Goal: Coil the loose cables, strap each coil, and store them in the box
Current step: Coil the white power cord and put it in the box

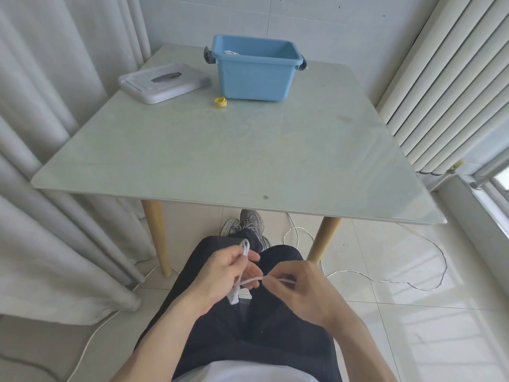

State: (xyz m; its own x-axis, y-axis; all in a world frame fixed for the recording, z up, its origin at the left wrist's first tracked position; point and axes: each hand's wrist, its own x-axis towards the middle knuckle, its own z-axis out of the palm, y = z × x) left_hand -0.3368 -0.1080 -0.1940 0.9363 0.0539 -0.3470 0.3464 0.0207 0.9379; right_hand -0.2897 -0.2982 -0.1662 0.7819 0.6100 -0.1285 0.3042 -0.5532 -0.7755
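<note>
Two bare hands work over the lap: the left hand (220, 274) grips a few loops of one thin white cable (245, 274), its blocky plug end hanging below the palm, while the right hand (300, 288) pinches the same cable's strand just beside it. The cable's loose length snakes over the glossy floor tiles. Farther off, on the smooth glass-topped table (220, 161), lie one small yellow strap (220, 102), one flat grey lid (162, 82) and one blue plastic box (254, 68), apparently holding something white.
</note>
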